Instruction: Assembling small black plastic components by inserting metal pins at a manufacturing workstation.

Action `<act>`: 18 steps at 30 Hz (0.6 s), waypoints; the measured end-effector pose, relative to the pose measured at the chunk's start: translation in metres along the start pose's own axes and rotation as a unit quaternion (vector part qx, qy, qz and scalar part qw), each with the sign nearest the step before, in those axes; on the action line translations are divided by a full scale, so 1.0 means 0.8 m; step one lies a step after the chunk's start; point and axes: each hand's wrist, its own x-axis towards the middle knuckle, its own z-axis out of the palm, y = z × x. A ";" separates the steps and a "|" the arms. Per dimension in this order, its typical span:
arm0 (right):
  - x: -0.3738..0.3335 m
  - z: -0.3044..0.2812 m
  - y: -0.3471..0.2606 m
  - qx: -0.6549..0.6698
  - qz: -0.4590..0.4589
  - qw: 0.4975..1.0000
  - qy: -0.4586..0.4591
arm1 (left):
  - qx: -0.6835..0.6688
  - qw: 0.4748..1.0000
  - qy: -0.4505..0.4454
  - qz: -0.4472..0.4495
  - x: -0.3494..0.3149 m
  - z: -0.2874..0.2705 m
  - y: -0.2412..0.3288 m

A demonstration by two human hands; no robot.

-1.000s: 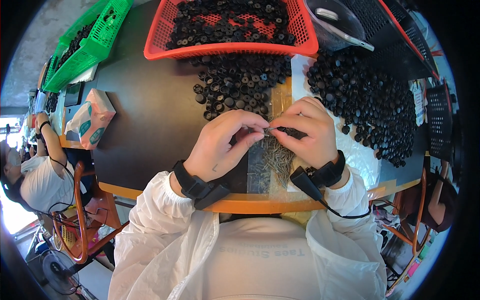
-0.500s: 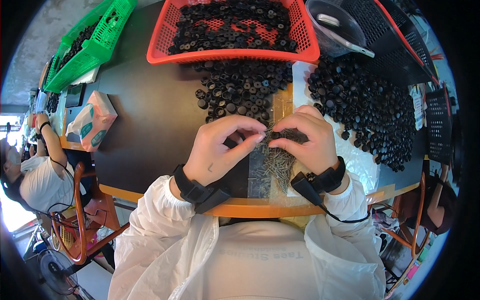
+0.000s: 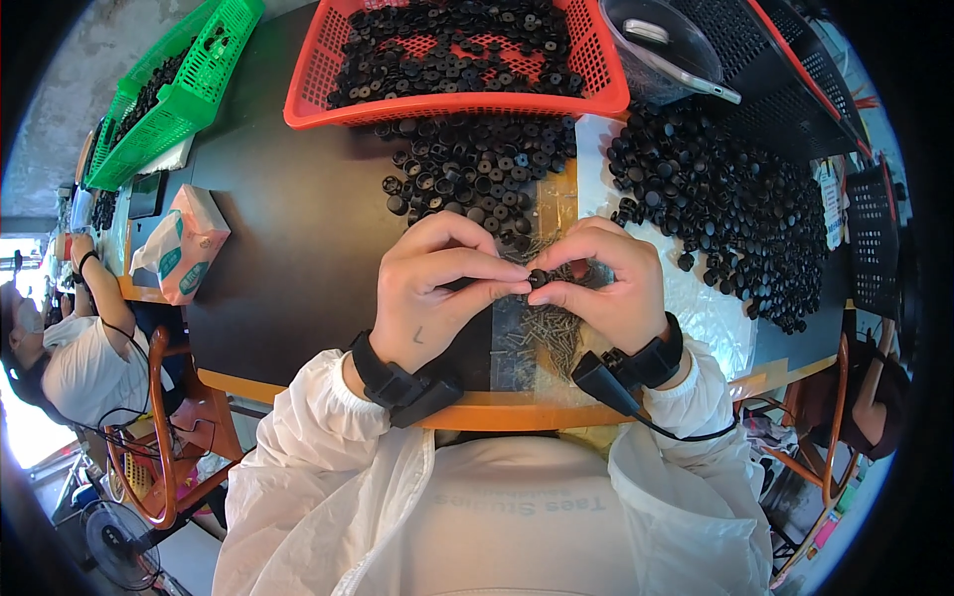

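Between the thumb and forefinger of my right hand [image 3: 618,273] is a small round black cap [image 3: 538,279]. My left hand [image 3: 447,283] is pinched closed, its fingertips meeting the cap from the left; anything tiny between them is too small to make out. Both hands are over a heap of small metal screws [image 3: 556,336] near the table's front edge. Just beyond my hands lies a loose spread of black round parts [image 3: 472,174], some with a centre hole. To the right, a large pile of black caps [image 3: 725,209] covers part of a white sheet [image 3: 711,316].
A red basket [image 3: 457,110] of black parts stands at the far side, beside a clear tub [image 3: 686,45] and black crates [image 3: 785,89]. At left are a green basket [image 3: 189,109] and a tissue box [image 3: 194,243]. A person [image 3: 84,372] sits at far left.
My left fingertips have come up against the black cap in my right hand, which now shows between both hands. The view has shifted slightly.
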 end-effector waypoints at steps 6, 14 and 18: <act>0.001 0.000 -0.006 -0.002 -0.021 1.000 -0.004 | 0.101 0.990 0.020 0.096 -0.002 -0.003 -0.001; -0.006 0.003 -0.002 0.154 0.005 0.987 -0.038 | 0.089 0.986 0.028 0.141 -0.006 -0.005 0.002; -0.005 -0.004 0.000 0.131 -0.041 0.989 -0.060 | 0.083 0.979 0.027 0.183 -0.005 -0.007 0.003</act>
